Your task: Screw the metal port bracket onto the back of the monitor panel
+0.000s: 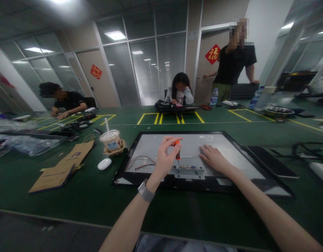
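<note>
A flat display panel [151, 143] with a black frame lies back side up on the green table in front of me. My left hand [166, 154] grips an orange-handled screwdriver [178, 154], held upright. Its shaft points down at the metal bracket [190, 171] with ports near the panel's front edge; whether the tip sits on a screw is too small to tell. Flat on the panel's back, to the right of the bracket, rests my right hand [214, 158] with fingers spread. Thin wires [144, 159] lie on the panel left of the screwdriver.
Left of the panel are a white mouse [104, 163], a lidded cup with straw [110, 140] and a paper bag [64, 164]. A dark flat slab [271, 161] and cables [295, 150] lie to the right. Three other people are around the far side of the table.
</note>
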`<control>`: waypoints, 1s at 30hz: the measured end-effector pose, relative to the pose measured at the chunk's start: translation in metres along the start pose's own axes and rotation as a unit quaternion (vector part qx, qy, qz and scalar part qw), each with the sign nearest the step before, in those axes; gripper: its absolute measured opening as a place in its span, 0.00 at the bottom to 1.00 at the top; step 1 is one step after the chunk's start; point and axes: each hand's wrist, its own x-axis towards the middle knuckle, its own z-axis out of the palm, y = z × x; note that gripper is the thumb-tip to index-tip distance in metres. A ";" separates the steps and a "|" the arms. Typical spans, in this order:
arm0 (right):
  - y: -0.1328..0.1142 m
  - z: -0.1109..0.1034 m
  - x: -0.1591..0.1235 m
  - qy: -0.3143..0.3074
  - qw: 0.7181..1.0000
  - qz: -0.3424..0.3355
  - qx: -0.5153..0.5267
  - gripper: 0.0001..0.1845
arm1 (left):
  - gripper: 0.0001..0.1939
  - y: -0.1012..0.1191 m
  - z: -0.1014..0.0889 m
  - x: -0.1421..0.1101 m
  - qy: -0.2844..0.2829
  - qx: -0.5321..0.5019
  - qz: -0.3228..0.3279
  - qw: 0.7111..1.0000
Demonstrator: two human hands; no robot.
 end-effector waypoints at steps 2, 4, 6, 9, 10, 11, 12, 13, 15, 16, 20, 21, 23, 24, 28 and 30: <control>0.000 0.000 0.000 0.000 1.000 0.001 0.003 0.31 | 0.14 0.000 -0.001 0.000 -0.021 -0.012 -0.015 1.000; 0.001 -0.001 0.000 -0.003 1.000 -0.001 0.005 0.31 | 0.15 0.000 -0.001 0.000 -0.032 -0.028 -0.036 0.998; 0.001 -0.001 0.000 -0.005 1.000 0.000 0.007 0.31 | 0.12 0.001 0.000 0.000 -0.023 -0.031 -0.037 0.999; 0.001 0.000 0.000 -0.006 1.000 -0.001 0.007 0.31 | 0.08 0.002 0.001 0.000 0.005 -0.011 -0.007 1.000; 0.001 0.000 0.000 -0.006 1.000 -0.002 0.006 0.31 | 0.08 0.002 0.000 0.000 0.006 -0.008 -0.001 1.000; 0.002 0.000 0.000 -0.005 1.000 -0.003 0.006 0.32 | 0.09 0.003 0.000 0.000 0.001 -0.009 0.000 1.000; 0.002 0.000 0.000 -0.005 1.000 -0.003 0.005 0.32 | 0.11 0.003 0.000 0.000 -0.010 -0.016 -0.004 1.000; 0.002 0.000 0.000 -0.005 1.000 -0.002 0.005 0.32 | 0.14 0.003 0.000 -0.001 -0.023 -0.025 -0.013 0.999; 0.002 0.000 0.000 -0.006 1.000 0.002 0.006 0.32 | 0.16 0.001 -0.001 -0.001 -0.040 -0.041 -0.034 0.998; 0.001 0.000 0.000 -0.006 1.000 0.004 0.007 0.32 | 0.15 0.000 0.000 -0.001 -0.041 -0.041 -0.039 0.998; 0.000 -0.002 -0.001 -0.009 1.000 0.002 0.006 0.32 | 0.10 -0.001 0.000 0.000 -0.002 -0.002 -0.016 1.000; -0.001 -0.002 -0.001 -0.010 1.000 0.001 0.004 0.32 | 0.09 -0.001 -0.001 0.000 0.005 0.006 -0.008 1.000; -0.001 -0.003 -0.001 -0.008 1.000 0.001 0.002 0.32 | 0.10 0.001 -0.002 0.001 0.000 0.008 0.000 1.000; 0.000 -0.003 -0.001 -0.006 1.000 0.001 0.002 0.32 | 0.11 0.002 -0.002 0.001 -0.009 0.003 0.002 1.000; 0.000 -0.002 0.000 -0.011 1.000 0.000 0.003 0.31 | 0.13 0.002 -0.003 0.001 -0.036 -0.021 -0.025 0.999; 0.000 -0.003 -0.001 -0.011 1.000 -0.001 0.005 0.31 | 0.11 0.001 -0.002 0.001 -0.027 -0.017 -0.022 0.999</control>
